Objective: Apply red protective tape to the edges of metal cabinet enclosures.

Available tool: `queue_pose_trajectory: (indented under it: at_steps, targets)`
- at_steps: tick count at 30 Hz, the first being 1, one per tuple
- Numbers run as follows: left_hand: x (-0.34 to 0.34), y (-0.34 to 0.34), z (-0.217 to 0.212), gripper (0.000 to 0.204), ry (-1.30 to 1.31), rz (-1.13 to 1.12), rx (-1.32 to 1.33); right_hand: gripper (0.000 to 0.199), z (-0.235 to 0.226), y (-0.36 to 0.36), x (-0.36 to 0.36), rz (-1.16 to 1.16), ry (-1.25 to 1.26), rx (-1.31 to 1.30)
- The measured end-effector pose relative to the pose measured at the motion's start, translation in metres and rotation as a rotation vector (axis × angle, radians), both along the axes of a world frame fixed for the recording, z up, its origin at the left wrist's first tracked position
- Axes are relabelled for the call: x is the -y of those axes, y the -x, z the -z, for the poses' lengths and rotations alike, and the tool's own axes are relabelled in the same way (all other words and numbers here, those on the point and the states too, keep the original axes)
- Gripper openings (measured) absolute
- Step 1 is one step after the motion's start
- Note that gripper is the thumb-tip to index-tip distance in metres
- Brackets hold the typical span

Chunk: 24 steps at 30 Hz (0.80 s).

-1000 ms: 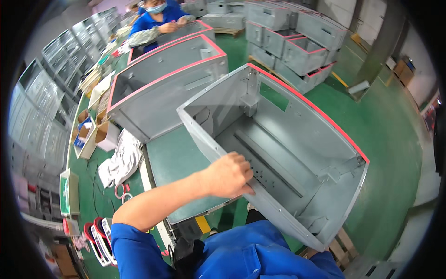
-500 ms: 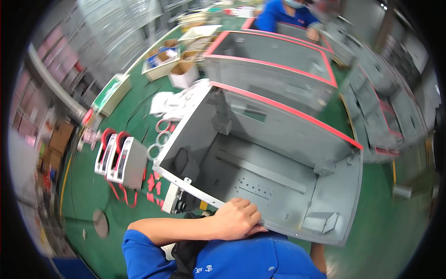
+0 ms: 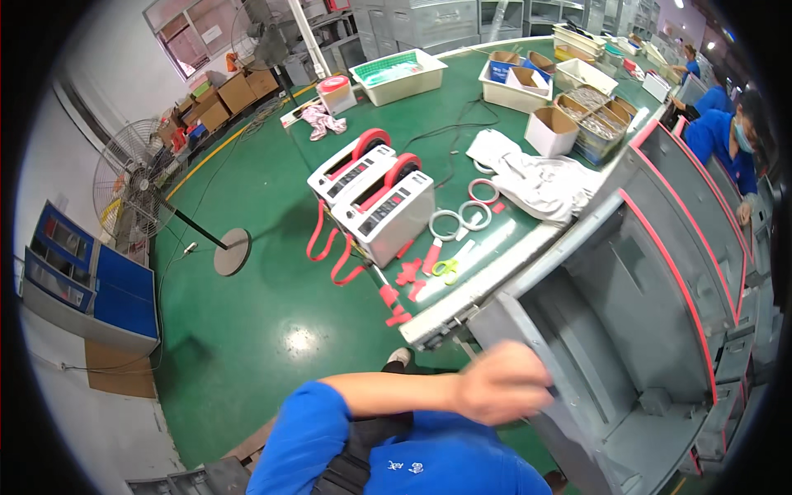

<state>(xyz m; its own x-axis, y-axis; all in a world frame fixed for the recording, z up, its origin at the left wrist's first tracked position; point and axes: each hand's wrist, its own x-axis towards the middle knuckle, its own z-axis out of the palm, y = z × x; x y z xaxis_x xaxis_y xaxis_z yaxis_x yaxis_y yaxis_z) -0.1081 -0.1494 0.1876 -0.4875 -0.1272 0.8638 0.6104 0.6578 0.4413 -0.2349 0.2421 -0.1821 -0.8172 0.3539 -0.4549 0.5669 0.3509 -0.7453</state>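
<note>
Although the left grip (image 3: 505, 384) was blurred, its fingers were seen to be curled at the near rim of a grey metal housing (image 3: 660, 305); whether they were clamped on that rim could not be told, and the right grip was hidden from view. The housing was positioned in front of the body, toward the right, just beside the corner of the bench (image 3: 507, 239); how its weight was borne could not be made out. For good handling, it was judged, both ends should be supported evenly, the rim grasped firmly, and the red edging (image 3: 680, 285) guarded from scraping against the next housing (image 3: 693, 194). The open, box-shaped shell was formed of smooth, matt sheet, with a small boxy bracket (image 3: 656, 402) fixed inside. On the glossy bench were laid ring-shaped tape rolls (image 3: 445, 224), a softly crumpled white cloth (image 3: 544, 177) and hard, slab-sided tape dispensers (image 3: 396, 219).
</note>
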Motion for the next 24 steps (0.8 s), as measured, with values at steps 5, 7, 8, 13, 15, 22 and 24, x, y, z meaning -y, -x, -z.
queue_pose_trajectory:
  at_steps: [5, 7, 8, 13, 15, 22, 24]
  targets:
    - [0.206, -0.122, 0.09, 0.019, -0.816, -0.819, 0.054, 0.041, 0.015, -0.094, 0.085, -0.278, -0.05, 0.157]
    - [0.29, -0.177, 0.145, 0.023, -0.864, -1.119, 0.139, 0.041, 0.022, -0.133, 0.109, -0.37, -0.078, 0.207]
    - [0.32, -0.201, 0.168, 0.026, -0.829, -1.21, 0.312, 0.04, 0.025, -0.15, 0.118, -0.407, -0.087, 0.22]
    - [0.411, -0.253, 0.24, 0.04, -0.597, -1.183, 0.61, 0.038, 0.029, -0.212, 0.131, -0.556, -0.115, 0.242]
    - [0.425, -0.247, 0.235, 0.038, -0.673, -1.057, 0.634, 0.037, 0.029, -0.225, 0.13, -0.595, -0.11, 0.222]
    - [0.425, -0.291, 0.221, 0.018, -0.875, -0.686, 0.722, 0.025, -0.018, -0.243, 0.187, -0.561, 0.009, 0.333]
    - [0.406, -0.332, 0.215, 0.011, -1.199, -0.439, 0.37, 0.025, -0.067, -0.236, 0.225, -0.629, 0.002, 0.388]
